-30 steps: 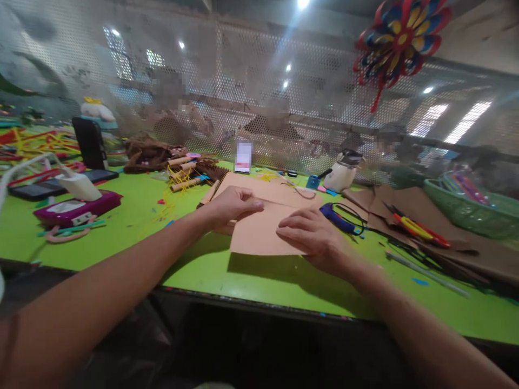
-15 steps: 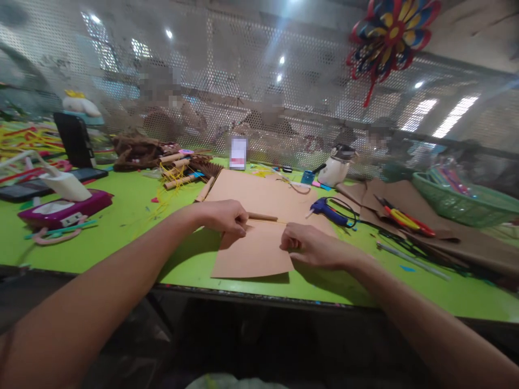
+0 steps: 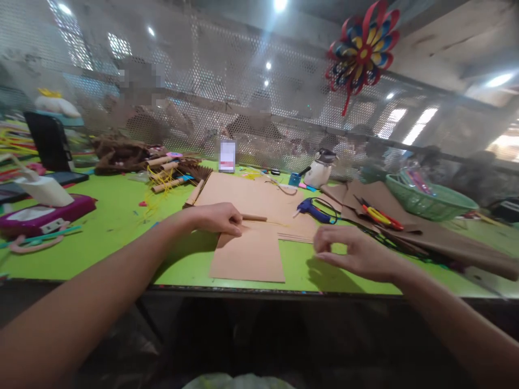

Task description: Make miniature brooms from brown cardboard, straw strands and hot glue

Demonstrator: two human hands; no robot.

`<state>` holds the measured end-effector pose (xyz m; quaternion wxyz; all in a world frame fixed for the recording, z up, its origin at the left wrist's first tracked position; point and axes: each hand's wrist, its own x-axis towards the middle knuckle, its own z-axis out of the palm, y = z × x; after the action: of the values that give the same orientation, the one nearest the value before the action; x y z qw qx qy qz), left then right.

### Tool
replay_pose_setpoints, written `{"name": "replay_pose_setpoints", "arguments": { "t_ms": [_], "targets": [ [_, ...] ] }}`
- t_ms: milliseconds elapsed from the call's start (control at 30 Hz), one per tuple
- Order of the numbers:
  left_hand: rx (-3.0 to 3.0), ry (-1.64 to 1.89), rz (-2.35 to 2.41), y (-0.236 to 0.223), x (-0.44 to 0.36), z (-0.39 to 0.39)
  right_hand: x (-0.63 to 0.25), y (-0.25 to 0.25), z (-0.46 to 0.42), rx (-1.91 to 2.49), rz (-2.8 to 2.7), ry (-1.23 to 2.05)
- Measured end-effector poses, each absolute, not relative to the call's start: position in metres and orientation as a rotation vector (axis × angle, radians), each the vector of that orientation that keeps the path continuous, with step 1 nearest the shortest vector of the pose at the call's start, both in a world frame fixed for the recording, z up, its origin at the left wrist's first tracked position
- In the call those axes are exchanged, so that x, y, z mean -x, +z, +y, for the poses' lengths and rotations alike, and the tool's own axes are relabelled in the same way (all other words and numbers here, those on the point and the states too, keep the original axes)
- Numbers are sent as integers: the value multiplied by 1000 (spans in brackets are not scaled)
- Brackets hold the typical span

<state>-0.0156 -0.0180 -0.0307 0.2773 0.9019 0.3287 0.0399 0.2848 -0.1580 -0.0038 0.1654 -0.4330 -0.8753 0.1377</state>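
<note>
A small tan sheet (image 3: 249, 258) lies at the lower centre of the frame, near the edge of the green table (image 3: 121, 243). The left hand (image 3: 221, 219) presses curled fingers to its upper left part, covering that corner and one end of a thin brown roll (image 3: 255, 218); whether they grip anything cannot be told. Right of the sheet, the right hand (image 3: 348, 248) is released, fingers loosely bent. Larger tan paper (image 3: 251, 192) lies behind, a blue glue gun (image 3: 316, 209) on its right. The left frame edge cuts off a purple box (image 3: 48, 216); figures behind the mesh (image 3: 203, 59) are blurred.
</note>
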Motion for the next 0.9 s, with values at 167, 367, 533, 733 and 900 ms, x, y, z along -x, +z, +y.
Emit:
{"name": "replay_pose_setpoints", "arguments": {
  "t_ms": [167, 367, 533, 733, 900],
  "targets": [
    [-2159, 192, 834, -27, 16, -25, -228, -28, -154, 852, -2667, 313],
    [-1862, 254, 726, -30, 16, -30, -203, -49, -158, 950, -2662, 33],
    [-1606, 275, 668, -36, 14, -31, -206, -40, -163, 918, -2669, 26],
    [-1534, 284, 688, -34, 15, -30, -207, -48, -154, 837, -2498, -117],
    [-1738, 306, 676, -31, 12, -36, -218, -40, -132, 880, -2441, 286]
  ]
}}
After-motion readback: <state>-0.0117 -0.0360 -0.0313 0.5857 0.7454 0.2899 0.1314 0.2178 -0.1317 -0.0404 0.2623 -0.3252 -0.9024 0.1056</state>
